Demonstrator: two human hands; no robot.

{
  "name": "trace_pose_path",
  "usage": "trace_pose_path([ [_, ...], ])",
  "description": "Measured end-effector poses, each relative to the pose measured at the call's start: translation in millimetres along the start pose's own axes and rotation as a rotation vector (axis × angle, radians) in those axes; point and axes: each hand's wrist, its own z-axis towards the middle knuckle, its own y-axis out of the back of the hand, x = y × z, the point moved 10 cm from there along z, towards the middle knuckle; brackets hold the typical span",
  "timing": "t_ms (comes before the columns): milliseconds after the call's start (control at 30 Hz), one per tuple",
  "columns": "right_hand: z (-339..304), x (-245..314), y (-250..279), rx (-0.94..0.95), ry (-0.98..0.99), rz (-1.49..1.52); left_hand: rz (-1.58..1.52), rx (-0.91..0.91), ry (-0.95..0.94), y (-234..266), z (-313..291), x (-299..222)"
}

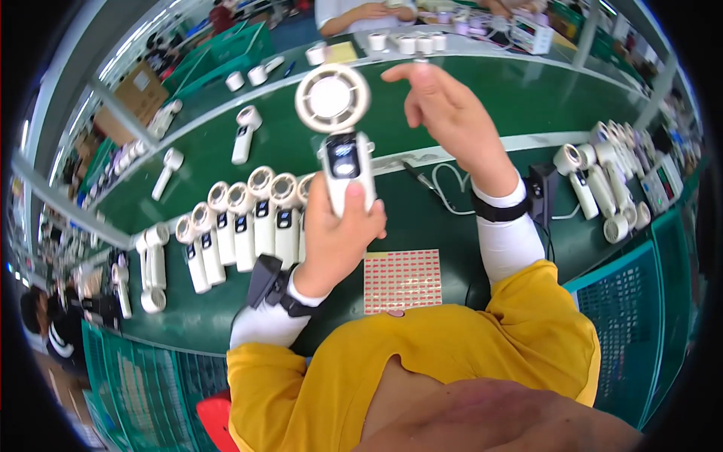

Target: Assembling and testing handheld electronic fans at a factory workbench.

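A white handheld fan (346, 157) with a round head and a dark display stands upright in my left hand (337, 237). My fingers wrap round its lower handle, and my thumb lies along the front. To the right of the fan head, apart from it, my right hand (454, 113) is raised with its index finger stretched out to the left. I see nothing held in it. Below my hands a sheet of small red-and-white stickers (402, 282) lies on the green table (339, 301). A row of similar fans (263, 226) lies left of my left hand, partly hidden by it.
More fans (602, 177) are piled at the right beside a small device with a display (663, 184). A cable (444, 197) and a pen-like tool lie mid-table. Green crates (621, 324) stand at the near right and left. Across the table, another person's hands (373, 10) show.
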Motion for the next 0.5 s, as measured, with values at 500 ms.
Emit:
trace_pose_path([
  [500,-20.9,36.5,-9.9,0.142,0.355,0.047,0.207,0.172,-0.148,-15.7,-16.9,-3.3],
])
